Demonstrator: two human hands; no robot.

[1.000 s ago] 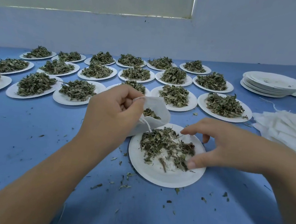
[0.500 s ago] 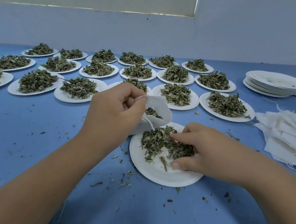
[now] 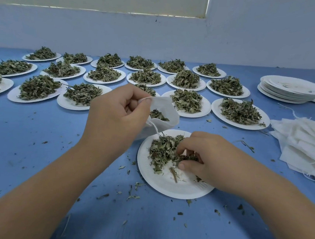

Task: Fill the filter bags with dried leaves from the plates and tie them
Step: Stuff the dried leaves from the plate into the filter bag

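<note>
My left hand [image 3: 115, 115] grips the rim of a white filter bag [image 3: 165, 109] and holds its mouth open just behind the near plate; some dried leaves lie inside it. A drawstring hangs from the bag. The near white paper plate [image 3: 165, 185] carries a loose heap of dried leaves [image 3: 162, 150]. My right hand [image 3: 204, 158] is down on that heap, fingers and thumb curled round a clump of leaves.
Several paper plates heaped with dried leaves [image 3: 240, 112] fill the back of the blue table [image 3: 34, 146]. A stack of empty plates [image 3: 288, 90] stands at the back right. A pile of white filter bags [image 3: 308, 147] lies at the right edge. Leaf crumbs are scattered around.
My right hand has come down from above the plate's right side onto the leaves and its fingers have closed round a clump. My left hand keeps the bag in place.
</note>
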